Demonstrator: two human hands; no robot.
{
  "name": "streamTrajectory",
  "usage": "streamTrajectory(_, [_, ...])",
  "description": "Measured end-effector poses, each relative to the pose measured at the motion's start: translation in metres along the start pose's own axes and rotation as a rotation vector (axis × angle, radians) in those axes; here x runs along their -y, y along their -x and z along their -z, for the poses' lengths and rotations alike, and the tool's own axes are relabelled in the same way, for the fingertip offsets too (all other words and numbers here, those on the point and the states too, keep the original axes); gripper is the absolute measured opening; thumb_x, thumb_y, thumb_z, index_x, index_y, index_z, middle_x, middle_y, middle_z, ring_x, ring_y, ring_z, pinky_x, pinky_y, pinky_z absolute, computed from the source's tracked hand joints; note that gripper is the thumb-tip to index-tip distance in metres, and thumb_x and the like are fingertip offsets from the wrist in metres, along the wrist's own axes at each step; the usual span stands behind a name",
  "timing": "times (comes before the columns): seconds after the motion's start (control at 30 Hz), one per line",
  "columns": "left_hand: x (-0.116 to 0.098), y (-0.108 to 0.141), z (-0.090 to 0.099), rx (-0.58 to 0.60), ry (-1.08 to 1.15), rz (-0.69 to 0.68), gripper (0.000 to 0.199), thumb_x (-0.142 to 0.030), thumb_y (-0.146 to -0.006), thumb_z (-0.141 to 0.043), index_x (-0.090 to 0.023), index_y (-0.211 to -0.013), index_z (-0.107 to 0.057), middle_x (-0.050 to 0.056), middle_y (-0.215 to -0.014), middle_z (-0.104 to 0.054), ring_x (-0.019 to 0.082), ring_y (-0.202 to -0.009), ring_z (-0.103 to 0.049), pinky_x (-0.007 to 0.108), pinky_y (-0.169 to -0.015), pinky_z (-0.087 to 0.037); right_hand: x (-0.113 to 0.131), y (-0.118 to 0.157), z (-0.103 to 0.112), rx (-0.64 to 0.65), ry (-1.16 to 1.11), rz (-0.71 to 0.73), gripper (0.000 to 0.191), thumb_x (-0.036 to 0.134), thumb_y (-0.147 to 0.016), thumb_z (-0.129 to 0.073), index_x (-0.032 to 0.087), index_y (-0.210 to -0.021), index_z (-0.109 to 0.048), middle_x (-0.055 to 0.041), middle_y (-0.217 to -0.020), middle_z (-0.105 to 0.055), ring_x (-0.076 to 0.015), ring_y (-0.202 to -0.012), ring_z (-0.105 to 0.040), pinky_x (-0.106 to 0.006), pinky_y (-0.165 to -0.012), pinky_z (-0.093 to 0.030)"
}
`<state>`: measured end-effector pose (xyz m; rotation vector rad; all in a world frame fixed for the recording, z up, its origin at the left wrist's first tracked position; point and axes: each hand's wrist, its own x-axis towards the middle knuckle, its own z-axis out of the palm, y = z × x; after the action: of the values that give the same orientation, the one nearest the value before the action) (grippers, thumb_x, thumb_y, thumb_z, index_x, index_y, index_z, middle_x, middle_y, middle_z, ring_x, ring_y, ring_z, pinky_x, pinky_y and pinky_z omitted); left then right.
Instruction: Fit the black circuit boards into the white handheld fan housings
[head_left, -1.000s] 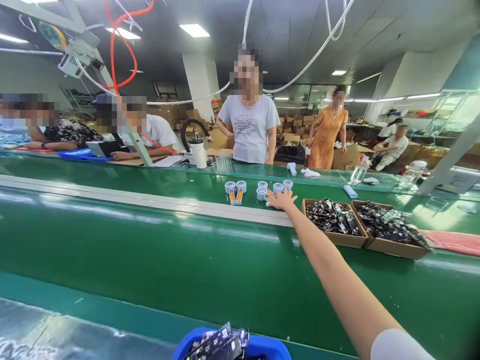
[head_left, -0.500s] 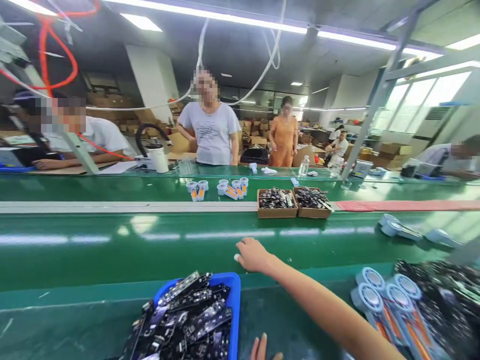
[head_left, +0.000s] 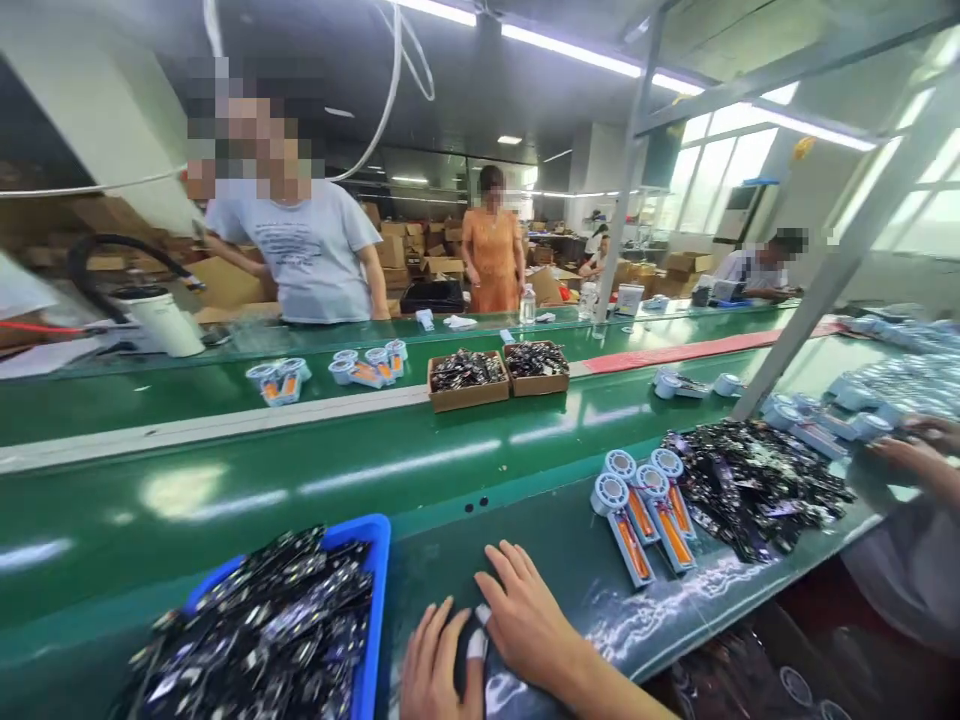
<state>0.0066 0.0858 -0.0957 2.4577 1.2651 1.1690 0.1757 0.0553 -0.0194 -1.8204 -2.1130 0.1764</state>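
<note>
My left hand [head_left: 442, 665] rests on the green table beside the blue tray [head_left: 381, 600], fingers spread and holding nothing. Just right of it, my right hand [head_left: 529, 620] lies with its fingers apart, also holding nothing. White coverings show on both thumbs. The tray is heaped with black circuit boards [head_left: 277, 620]. To the right of my hands lie several light-blue round-headed parts [head_left: 652, 485] with orange strips in their handles. A large pile of black boards [head_left: 757, 485] sits beside them.
Two cardboard boxes of boards [head_left: 469, 398] stand across the green belt [head_left: 247, 500]. More blue parts [head_left: 367, 366] lie at the far side. A metal post [head_left: 814, 300] rises at right. Two people stand opposite; another person's hand [head_left: 911, 455] is at the right edge.
My right hand has drawn back from over the belt to the near table beside my left hand, which shows more fully. The view has turned right. Two small dark discs now show on the table.
</note>
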Motion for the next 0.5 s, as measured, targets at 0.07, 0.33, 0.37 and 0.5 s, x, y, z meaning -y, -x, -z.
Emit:
streamTrajectory(0.07, [-0.008, -0.01, 0.025, 0.018, 0.042, 0.059, 0.032, -0.029, -0.096, -0.046, -0.022, -0.115, -0.071, 0.011, -0.121, -0.075, 0.027, -0.11, -0.071, 0.04, -0.093, -0.059, 0.005, 0.001, 0.003, 0.014, -0.027, 0.028, 0.039, 0.013, -0.089, -0.059, 0.013, -0.128, -0.063, -0.0185, -0.148, -0.054, -0.0355, -0.143, -0.043, -0.054, -0.119, -0.037])
streamTrajectory(0.33, [0.038, -0.12, 0.133, 0.269, -0.323, 0.414, 0.038, -0.032, -0.086, -0.037, -0.021, -0.094, -0.073, 0.014, -0.101, -0.076, 0.035, -0.107, -0.067, 0.051, -0.103, -0.045, -0.014, 0.033, -0.039, -0.154, -0.119, 0.225, 0.033, 0.015, -0.084, -0.064, 0.02, -0.117, -0.068, -0.0132, -0.14, -0.062, -0.0329, -0.136, -0.052, -0.048, -0.116, -0.044])
streamTrajectory(0.37, [0.045, -0.132, 0.139, 0.32, -0.32, 0.407, 0.032, -0.033, -0.081, -0.043, -0.022, -0.088, -0.073, 0.014, -0.096, -0.076, 0.036, -0.103, -0.067, 0.051, -0.098, -0.048, -0.02, 0.035, -0.047, -0.206, -0.114, 0.27, 0.028, 0.018, -0.085, -0.065, 0.021, -0.112, -0.069, -0.0127, -0.134, -0.066, -0.0324, -0.131, -0.057, -0.046, -0.113, -0.047])
streamTrajectory(0.5, [0.059, -0.156, 0.144, 0.436, -0.263, 0.359, 0.014, -0.034, -0.068, -0.054, -0.026, -0.064, -0.065, 0.009, -0.075, -0.073, 0.034, -0.084, -0.067, 0.041, -0.079, -0.05, -0.045, 0.051, -0.05, -0.31, -0.115, 0.414, 0.017, 0.019, -0.096, -0.058, 0.027, -0.107, -0.069, -0.0056, -0.111, -0.076, -0.0236, -0.112, -0.07, -0.035, -0.103, -0.056])
